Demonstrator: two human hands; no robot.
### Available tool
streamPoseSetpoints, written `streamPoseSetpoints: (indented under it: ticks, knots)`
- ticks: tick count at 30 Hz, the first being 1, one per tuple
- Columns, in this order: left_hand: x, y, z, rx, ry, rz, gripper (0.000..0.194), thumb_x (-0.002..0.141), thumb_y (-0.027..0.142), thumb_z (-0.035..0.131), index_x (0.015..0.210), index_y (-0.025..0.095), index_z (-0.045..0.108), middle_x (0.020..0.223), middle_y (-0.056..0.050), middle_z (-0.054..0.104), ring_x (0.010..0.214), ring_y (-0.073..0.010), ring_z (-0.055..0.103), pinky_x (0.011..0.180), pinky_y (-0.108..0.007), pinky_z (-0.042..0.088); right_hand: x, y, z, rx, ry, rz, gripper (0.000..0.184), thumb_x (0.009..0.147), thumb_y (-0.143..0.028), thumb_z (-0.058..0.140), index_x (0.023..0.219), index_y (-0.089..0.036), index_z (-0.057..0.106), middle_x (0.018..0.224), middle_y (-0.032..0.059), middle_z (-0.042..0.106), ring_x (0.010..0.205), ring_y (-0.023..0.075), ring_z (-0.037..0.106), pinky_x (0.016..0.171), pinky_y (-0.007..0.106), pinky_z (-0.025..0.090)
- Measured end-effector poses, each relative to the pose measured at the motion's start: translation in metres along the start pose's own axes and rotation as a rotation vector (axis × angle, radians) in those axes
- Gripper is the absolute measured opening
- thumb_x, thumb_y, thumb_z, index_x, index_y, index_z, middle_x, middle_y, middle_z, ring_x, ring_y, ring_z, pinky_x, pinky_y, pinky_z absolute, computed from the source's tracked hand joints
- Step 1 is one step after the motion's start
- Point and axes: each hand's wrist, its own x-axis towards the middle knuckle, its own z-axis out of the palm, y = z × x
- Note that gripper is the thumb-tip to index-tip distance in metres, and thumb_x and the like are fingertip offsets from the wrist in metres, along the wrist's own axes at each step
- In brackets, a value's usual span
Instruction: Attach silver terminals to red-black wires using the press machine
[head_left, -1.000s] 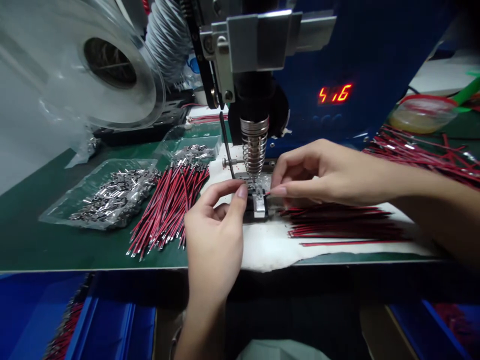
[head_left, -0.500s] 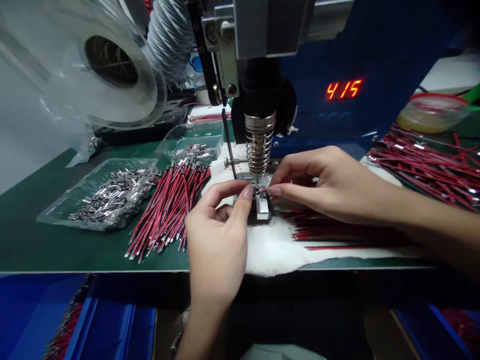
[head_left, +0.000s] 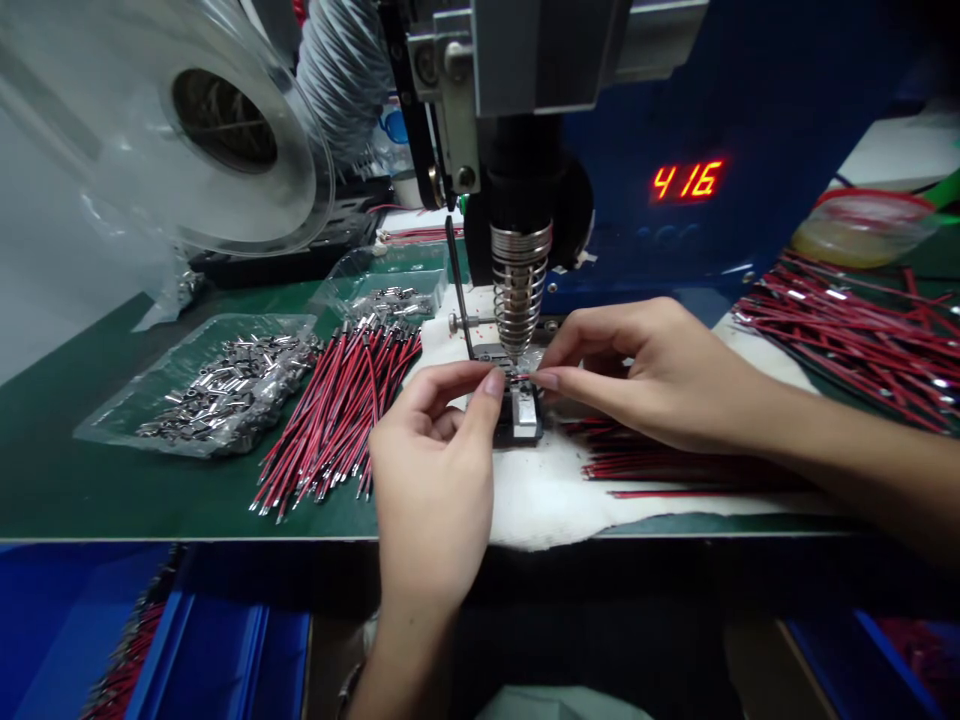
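At the small metal fixture (head_left: 525, 412), under the spring-wrapped tip (head_left: 517, 290) of a soldering machine, my two hands meet from either side. My right hand (head_left: 652, 370) pinches the end of a red-and-black wire (head_left: 520, 377) between thumb and forefinger. From the left, my left hand (head_left: 439, 460) has its thumb and forefinger closed at the fixture's edge; what they grip is too small and hidden to make out. The tip stands just above the wire end. Beneath the fixture lies a white cloth (head_left: 536, 500).
Left of my hands lie a pile of red-and-black wires (head_left: 337, 410) and a clear tray (head_left: 112, 425) of small metal connectors. More wires (head_left: 862, 330) lie at the right. The blue machine housing (head_left: 622, 250) stands behind; blue bins (head_left: 217, 640) sit below the table edge.
The red display has gone from 415 to 416. Both hands stay at the fixture, with barely any shift of the fingers.
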Motion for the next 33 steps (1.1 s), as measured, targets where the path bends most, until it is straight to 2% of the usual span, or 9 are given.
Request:
streamPoseSetpoints:
  ticks: [7, 14, 20, 33]
  knots:
    - [-0.0002, 0.0006, 0.0013, -0.079, 0.028, -0.020, 0.020, 0.080, 0.033, 0.075, 0.094, 0.019, 0.070, 0.079, -0.002, 0.067, 0.065, -0.0093, 0.060, 0.061, -0.019, 0.050, -0.0006, 0.0001, -0.0009, 0.003, -0.001, -0.026, 0.013, 0.087, -0.028, 0.064, 0.081, -0.018, 0.070, 0.070, -0.0006, 0.069, 0.057, 0.0119, 0.058, 0.056, 0.027, 0.041]
    - [-0.0010, 0.0002, 0.0018, -0.092, 0.051, -0.009, 0.018, 0.079, 0.032, 0.076, 0.088, 0.018, 0.070, 0.073, -0.001, 0.065, 0.059, -0.0092, 0.058, 0.055, -0.019, 0.047, -0.0018, -0.0010, -0.0016, 0.005, 0.004, -0.035, 0.014, 0.088, -0.030, 0.064, 0.081, -0.019, 0.069, 0.072, 0.0004, 0.069, 0.059, 0.0136, 0.058, 0.058, 0.028, 0.042]
    - [-0.0018, -0.0013, 0.0025, -0.135, 0.049, -0.018, 0.017, 0.078, 0.033, 0.077, 0.086, 0.019, 0.072, 0.071, 0.000, 0.063, 0.063, -0.0100, 0.060, 0.060, -0.020, 0.049, -0.0029, -0.0024, -0.0021, 0.019, -0.001, -0.024, 0.012, 0.087, -0.030, 0.065, 0.082, -0.019, 0.069, 0.073, 0.0003, 0.069, 0.061, 0.0144, 0.060, 0.060, 0.029, 0.043]
    - [-0.0019, 0.0003, 0.0022, -0.109, 0.065, 0.004, 0.014, 0.078, 0.031, 0.076, 0.083, 0.019, 0.072, 0.065, 0.001, 0.059, 0.052, -0.0077, 0.051, 0.052, -0.020, 0.044, -0.0026, -0.0021, -0.0009, -0.009, 0.001, -0.034, 0.013, 0.088, -0.030, 0.063, 0.084, -0.019, 0.069, 0.075, 0.0008, 0.070, 0.062, 0.0145, 0.060, 0.060, 0.029, 0.042]
